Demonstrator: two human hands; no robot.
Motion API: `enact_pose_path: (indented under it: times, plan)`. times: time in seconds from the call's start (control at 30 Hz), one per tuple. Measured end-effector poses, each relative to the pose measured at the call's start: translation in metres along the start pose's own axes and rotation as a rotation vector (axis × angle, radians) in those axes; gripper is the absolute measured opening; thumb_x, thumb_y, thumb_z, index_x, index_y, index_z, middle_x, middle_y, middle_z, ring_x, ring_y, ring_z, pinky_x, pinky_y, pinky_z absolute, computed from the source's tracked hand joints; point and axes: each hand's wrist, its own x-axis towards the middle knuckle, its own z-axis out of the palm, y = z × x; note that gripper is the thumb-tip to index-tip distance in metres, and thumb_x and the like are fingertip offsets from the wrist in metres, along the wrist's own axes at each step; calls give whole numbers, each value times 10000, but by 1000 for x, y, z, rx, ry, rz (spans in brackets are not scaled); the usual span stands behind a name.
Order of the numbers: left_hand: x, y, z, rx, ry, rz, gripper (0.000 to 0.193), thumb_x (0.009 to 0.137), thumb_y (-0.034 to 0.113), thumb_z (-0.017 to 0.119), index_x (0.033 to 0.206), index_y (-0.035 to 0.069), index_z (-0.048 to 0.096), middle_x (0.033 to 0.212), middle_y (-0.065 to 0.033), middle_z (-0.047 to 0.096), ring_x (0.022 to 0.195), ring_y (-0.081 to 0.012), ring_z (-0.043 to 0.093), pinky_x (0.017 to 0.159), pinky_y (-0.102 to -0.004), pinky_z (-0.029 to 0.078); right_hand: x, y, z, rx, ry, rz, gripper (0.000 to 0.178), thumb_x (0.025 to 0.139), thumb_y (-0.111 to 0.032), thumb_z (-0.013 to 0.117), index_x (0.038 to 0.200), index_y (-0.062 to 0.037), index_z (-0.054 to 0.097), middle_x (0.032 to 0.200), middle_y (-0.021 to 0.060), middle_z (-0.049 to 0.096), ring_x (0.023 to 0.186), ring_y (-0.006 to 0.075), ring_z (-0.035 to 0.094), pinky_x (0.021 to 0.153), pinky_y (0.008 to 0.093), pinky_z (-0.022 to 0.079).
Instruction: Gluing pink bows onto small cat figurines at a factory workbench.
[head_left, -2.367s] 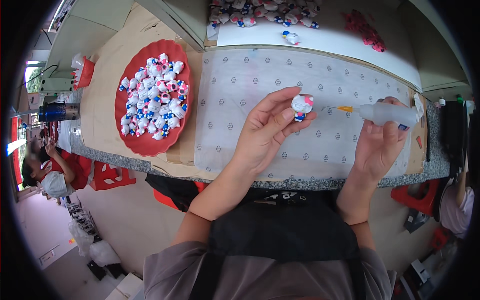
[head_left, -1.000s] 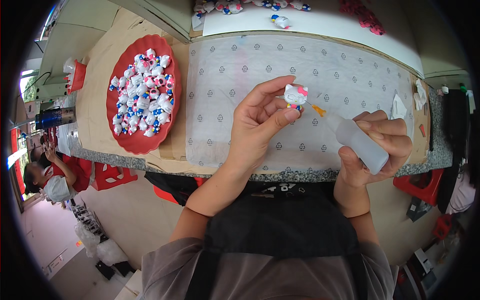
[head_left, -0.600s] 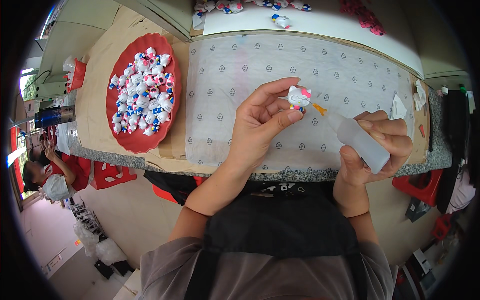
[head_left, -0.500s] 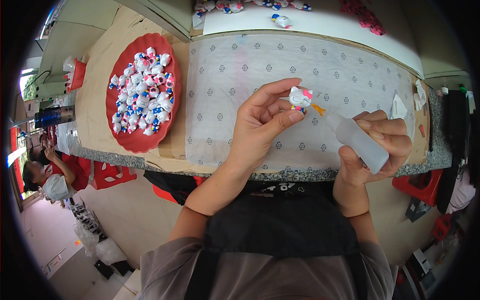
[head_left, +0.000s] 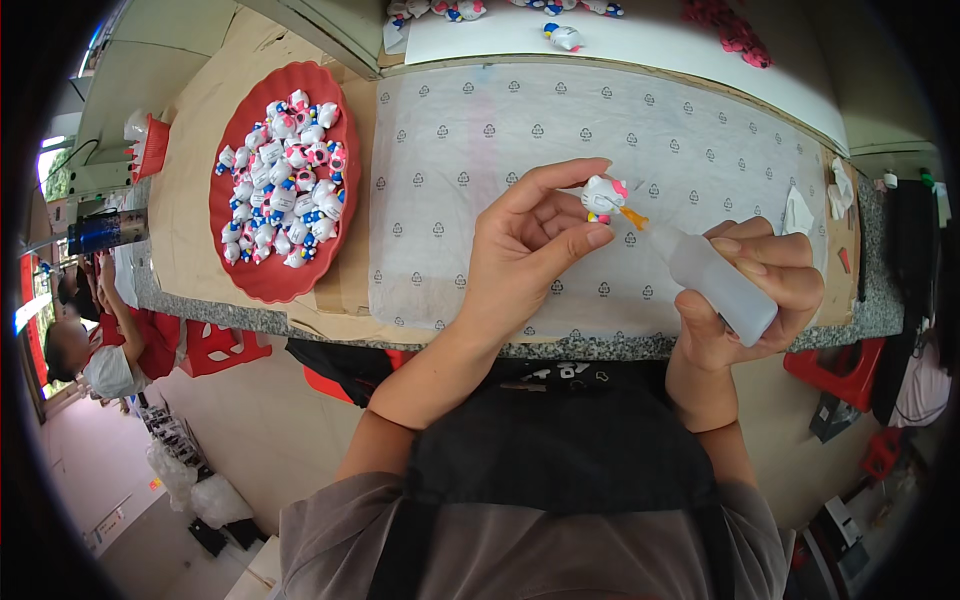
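Observation:
Between the thumb and fingers of my left hand (head_left: 535, 230) is a small white cat figurine (head_left: 603, 194) with a pink bow, held above the patterned sheet. My right hand (head_left: 755, 285) is wrapped round a translucent white squeeze bottle (head_left: 722, 285), tilted so that its tip points up and left. The bottle's orange nozzle (head_left: 633, 216) reaches the figurine's side; whether it touches cannot be made out. At the left, a red scalloped plate (head_left: 285, 284) bears a heap of similar figurines (head_left: 285, 180).
A white sheet with printed symbols (head_left: 440, 230) covers the worktop. Beyond it, a white shelf (head_left: 480, 45) carries more figurines and dark pink pieces (head_left: 740, 40). Crumpled tissue (head_left: 797, 212) lies at the right. Another person (head_left: 110, 350) is at the far left, near a red stool (head_left: 225, 350).
The figurine has turned in my left fingers and shifted slightly right, closer to the orange nozzle. My right hand and the bottle stay nearly in place.

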Motion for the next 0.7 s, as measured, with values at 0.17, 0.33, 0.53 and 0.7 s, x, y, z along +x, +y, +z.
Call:
enact_pose_path:
  times: [0.17,0.33,0.53,0.7]
  plan:
    - [0,-2,1,26,-11,35,388,703,-60,586,1072,12,489,922,-46,527,753,-56,508,641,-165,418,-1,-1,1,8,6,9,521,519,-46,771,911,-47,428,837,106,483,613,172,527,526,247,451]
    - [0,-3,-1,130,-27,102,391,706,-68,574,1078,-13,468,830,-47,539,740,-70,511,673,-178,419,-1,0,2,43,-21,22,523,513,-33,770,909,-48,429,821,103,477,606,167,521,533,245,448]
    - [3,-1,0,83,15,72,366,694,-72,583,1045,1,507,1019,-69,480,807,-96,502,713,-210,420,1,0,2,67,-1,53,498,505,2,759,889,-45,446,815,97,473,601,161,513,524,238,433]
    - [-2,-1,-1,146,12,113,363,694,-86,571,1042,-3,507,1026,-70,473,844,-105,496,734,-216,414,-1,-4,3,70,38,47,488,508,18,747,890,-38,449,804,96,466,610,158,507,527,240,423]
